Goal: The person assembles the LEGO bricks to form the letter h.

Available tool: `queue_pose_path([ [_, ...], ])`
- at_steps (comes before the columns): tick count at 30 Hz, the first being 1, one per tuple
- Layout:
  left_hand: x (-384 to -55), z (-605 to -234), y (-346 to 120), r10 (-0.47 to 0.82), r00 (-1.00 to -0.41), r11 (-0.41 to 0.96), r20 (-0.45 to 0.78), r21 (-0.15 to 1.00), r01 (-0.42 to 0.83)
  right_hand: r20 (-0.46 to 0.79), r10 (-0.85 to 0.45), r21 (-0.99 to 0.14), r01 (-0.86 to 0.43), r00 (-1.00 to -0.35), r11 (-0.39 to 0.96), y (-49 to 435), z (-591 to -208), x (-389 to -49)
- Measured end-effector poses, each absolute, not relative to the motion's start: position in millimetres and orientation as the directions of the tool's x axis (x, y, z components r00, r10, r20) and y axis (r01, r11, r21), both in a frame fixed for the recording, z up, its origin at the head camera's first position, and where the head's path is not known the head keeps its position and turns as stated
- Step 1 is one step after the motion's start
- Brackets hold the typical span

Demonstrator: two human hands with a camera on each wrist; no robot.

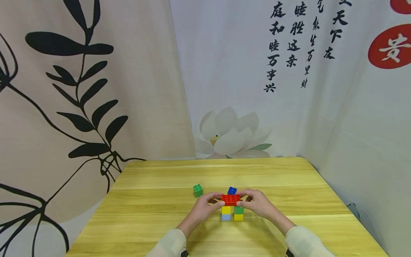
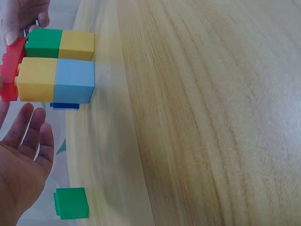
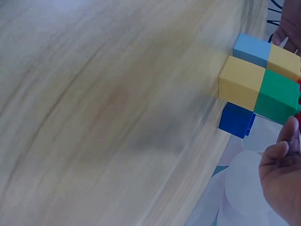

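Note:
A long red brick (image 1: 230, 200) lies level across the tops of two short stacks. My left hand (image 1: 205, 207) pinches its left end between thumb and fingers, and my right hand (image 1: 258, 203) pinches its right end. The left stack is a yellow brick (image 1: 226, 210) on a light blue brick (image 1: 226, 217). On the right, a green brick (image 1: 239, 210) sits on another yellow brick (image 1: 238, 217). Some studs show between the red brick and the stacks in the left wrist view (image 2: 17, 81), so it is not pressed fully down.
Behind the stacks stands a dark blue brick (image 1: 232, 190), close to the right hand. A loose green brick (image 1: 198, 190) stands farther back, left of the left hand. All rest on a wooden table (image 1: 144, 221), with printed curtains (image 1: 154, 89) behind it.

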State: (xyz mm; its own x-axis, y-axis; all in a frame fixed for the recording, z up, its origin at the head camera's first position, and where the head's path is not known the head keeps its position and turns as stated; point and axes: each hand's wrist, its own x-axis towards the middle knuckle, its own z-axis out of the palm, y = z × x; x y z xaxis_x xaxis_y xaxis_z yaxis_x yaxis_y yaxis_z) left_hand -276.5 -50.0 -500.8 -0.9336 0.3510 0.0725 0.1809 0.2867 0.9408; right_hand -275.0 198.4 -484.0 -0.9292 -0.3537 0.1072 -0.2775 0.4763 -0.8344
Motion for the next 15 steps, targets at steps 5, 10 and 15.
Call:
queue_pose_path([
  [5,-276.8,-501.0,-49.9,0.353,-0.933,0.292,0.066,0.940,0.176,0.104,-0.356,-0.837,-0.275,-0.929,0.474,199.0,-484.8,-274.8],
  [10,-277.9,-502.0,-49.3,0.351,-0.934,0.305,0.066,0.935,0.180,0.092,-0.352,-0.846,-0.260,-0.931,0.465,199.5,-484.0,-273.4],
  [15,-277.9,-501.9,-47.5,0.352,-0.934,0.306,0.064,0.935,0.180,0.092,-0.352,-0.850,-0.258,-0.931,0.459,200.5,-483.9,-272.5],
])
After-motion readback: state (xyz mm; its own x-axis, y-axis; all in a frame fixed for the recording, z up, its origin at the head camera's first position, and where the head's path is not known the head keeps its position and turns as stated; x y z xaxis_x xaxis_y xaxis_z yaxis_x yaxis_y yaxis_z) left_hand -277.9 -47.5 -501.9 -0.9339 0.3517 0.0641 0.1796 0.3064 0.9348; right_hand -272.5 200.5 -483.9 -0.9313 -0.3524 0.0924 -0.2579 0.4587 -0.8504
